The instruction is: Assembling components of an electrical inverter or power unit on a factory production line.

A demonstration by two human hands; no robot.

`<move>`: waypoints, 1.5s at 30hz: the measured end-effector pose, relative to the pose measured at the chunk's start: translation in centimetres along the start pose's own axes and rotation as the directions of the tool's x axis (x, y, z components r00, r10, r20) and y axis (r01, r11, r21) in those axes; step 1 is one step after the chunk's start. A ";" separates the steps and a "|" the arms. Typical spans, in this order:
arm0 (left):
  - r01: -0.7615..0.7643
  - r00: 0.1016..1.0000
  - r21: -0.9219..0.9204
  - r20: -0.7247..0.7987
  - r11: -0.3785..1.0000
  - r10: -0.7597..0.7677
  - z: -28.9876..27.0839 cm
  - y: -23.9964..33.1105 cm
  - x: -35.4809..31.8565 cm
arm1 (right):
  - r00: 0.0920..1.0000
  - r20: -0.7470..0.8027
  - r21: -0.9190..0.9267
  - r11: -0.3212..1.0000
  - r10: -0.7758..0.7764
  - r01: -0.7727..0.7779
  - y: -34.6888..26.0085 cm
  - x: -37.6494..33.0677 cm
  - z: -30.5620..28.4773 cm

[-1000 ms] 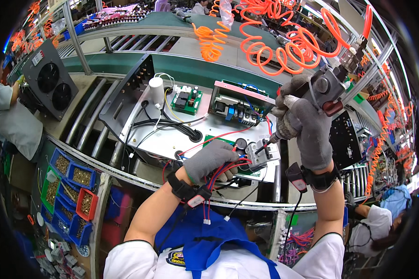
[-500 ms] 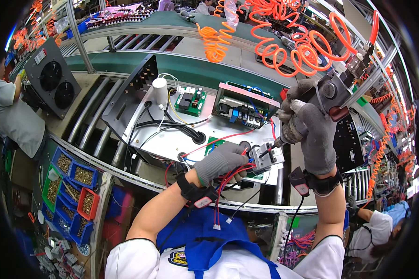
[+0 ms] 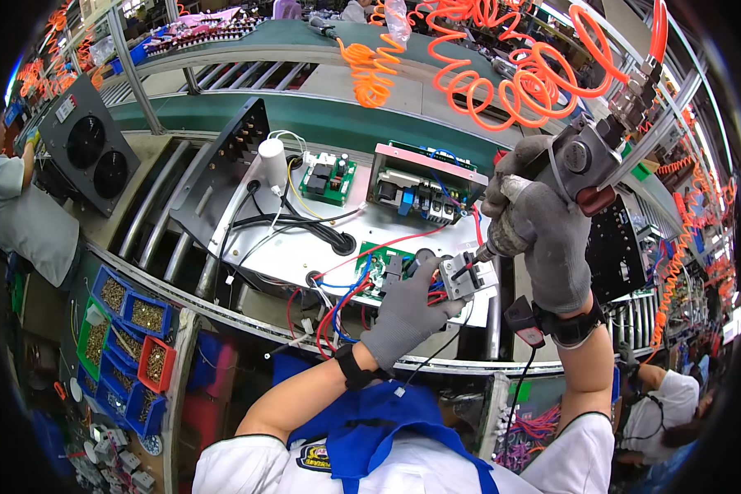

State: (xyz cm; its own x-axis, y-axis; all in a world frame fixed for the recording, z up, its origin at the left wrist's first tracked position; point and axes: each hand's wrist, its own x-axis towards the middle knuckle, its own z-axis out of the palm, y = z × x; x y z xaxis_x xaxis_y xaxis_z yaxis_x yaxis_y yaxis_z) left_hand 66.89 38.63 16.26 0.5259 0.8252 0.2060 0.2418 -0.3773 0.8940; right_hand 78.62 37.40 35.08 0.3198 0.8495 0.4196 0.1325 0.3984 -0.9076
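My right hand (image 3: 553, 239), in a grey work glove, is wrapped round an air screwdriver (image 3: 583, 156) fed by an orange hose. The tool's tip points down-left onto a grey block-shaped component (image 3: 464, 278) at the right end of a white metal chassis (image 3: 292, 247). My left hand (image 3: 407, 313), also gloved, has thumb and forefinger apart beside the block's left side; whether it touches the block I cannot tell. Red and blue wires (image 3: 337, 311) run from a hole in the chassis past my left wrist. A green circuit board (image 3: 375, 265) lies partly behind that hand.
The chassis rests on a roller conveyor (image 3: 173, 267). On it stand a white cylinder (image 3: 275, 160), another green board (image 3: 329, 179) and a pink-edged power module (image 3: 426, 185). Blue screw bins (image 3: 146, 314) sit at lower left. Coiled orange hoses (image 3: 535, 78) hang overhead. A co-worker (image 3: 29, 206) is at far left.
My left hand has let go of the red and blue wires, which now lie further left, and its fingers have spread beside the grey block. The screwdriver stays at the block.
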 end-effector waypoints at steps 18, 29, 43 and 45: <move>-0.002 0.999 -0.076 -0.044 0.997 -0.002 0.7 0.2 0.1 | 0.998 0.060 -0.032 0.999 -0.017 0.018 -0.3 0.4 -0.6; -0.138 0.985 -0.107 -0.119 0.985 0.125 0.5 -0.4 -0.8 | 1.000 -0.013 0.042 0.999 0.025 -0.025 0.3 0.8 -0.8; 0.122 0.975 -0.499 -0.102 0.858 -0.197 -2.0 0.2 -2.0 | 0.992 0.125 -0.055 0.998 0.020 -0.013 0.9 0.9 -1.9; 0.097 0.956 -0.537 -0.184 0.838 -0.229 -3.7 -0.3 -0.8 | 0.992 0.127 -0.052 0.998 0.024 -0.018 1.0 1.0 -1.9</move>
State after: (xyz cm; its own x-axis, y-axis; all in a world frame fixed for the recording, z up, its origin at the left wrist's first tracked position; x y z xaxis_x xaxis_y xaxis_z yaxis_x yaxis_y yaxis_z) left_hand 63.38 39.68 17.27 0.2977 0.9524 0.0656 -0.1841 -0.0102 0.9829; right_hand 80.88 37.94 34.59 0.2011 0.8959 0.3961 0.1754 0.3649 -0.9144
